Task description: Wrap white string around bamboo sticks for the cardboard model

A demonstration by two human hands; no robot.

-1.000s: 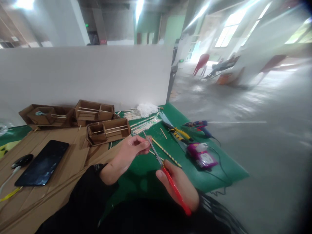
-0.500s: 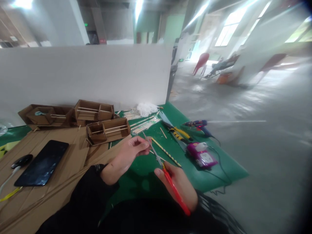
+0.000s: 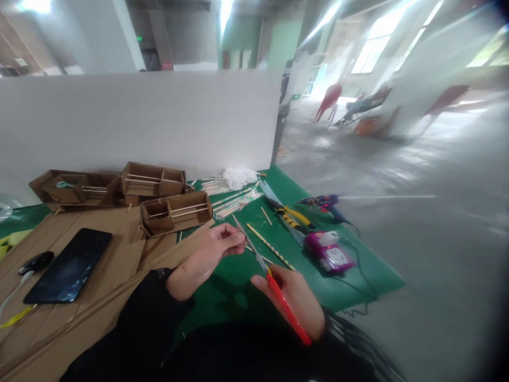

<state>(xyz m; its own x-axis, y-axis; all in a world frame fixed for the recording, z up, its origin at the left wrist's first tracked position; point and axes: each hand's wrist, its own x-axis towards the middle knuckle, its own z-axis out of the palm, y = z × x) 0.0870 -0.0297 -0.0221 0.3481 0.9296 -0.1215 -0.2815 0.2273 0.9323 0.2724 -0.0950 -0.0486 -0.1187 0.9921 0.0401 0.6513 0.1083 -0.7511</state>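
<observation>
Red-handled scissors (image 3: 287, 306) are in my right hand (image 3: 298, 300), their blades pointing up and left toward my left fingertips. My left hand (image 3: 214, 252) is closed in a pinch beside the blades; what it pinches is too small to make out. Just beyond the hands, a yellow-and-black striped stick (image 3: 270, 246) lies on the green table (image 3: 369, 270). Thin wooden sticks (image 3: 238, 204) lie in and around clear plastic behind my left hand. A cardboard box with stick rails (image 3: 177, 213) stands to their left.
Two more cardboard boxes (image 3: 153, 181) stand at the back left. A black phone (image 3: 69, 265) lies on cardboard sheets (image 3: 123, 233). To the right are yellow-handled pliers (image 3: 296, 216), a glue gun (image 3: 324, 202) and a purple packet (image 3: 329, 253) with a cable. A white partition (image 3: 139, 122) rises behind.
My right hand and the scissors have shifted very slightly. Otherwise the scene looks the same.
</observation>
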